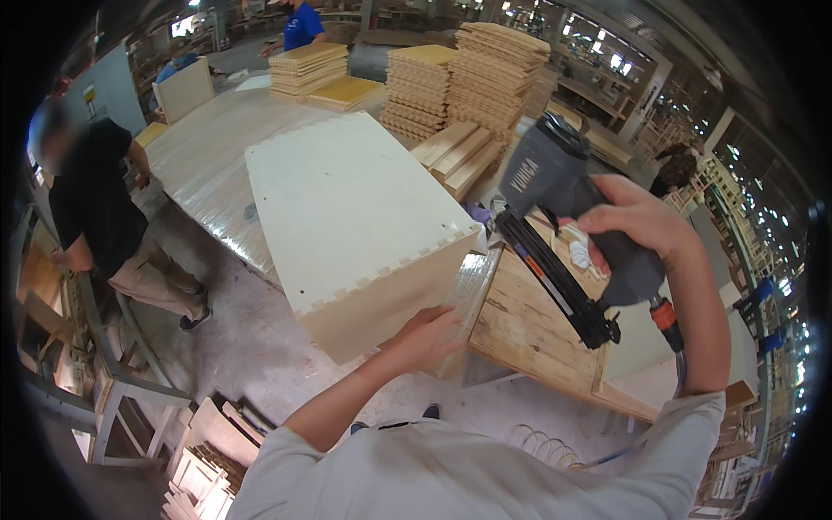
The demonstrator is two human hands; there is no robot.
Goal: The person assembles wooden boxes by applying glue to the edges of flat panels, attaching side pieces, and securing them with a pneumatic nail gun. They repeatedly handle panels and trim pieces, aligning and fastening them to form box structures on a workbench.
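The right hand [637,212] is gripping the nail gun [550,165], its fingers wrapping around the handle, probably for balance; the gun is hanging tilted, apart from the box [347,199], over the plank-topped desk [529,321] on the right. The left hand [425,334] is holding nothing, fingers loosely spreading by the box's near side, perhaps for steadying; whether they are touching it, I cannot tell. The box is sitting at the near end of a film-covered desk [208,173], probably for easy reach. Panel stacks [498,78] are standing far off; a worker in black [104,195] is standing left in the workshop.
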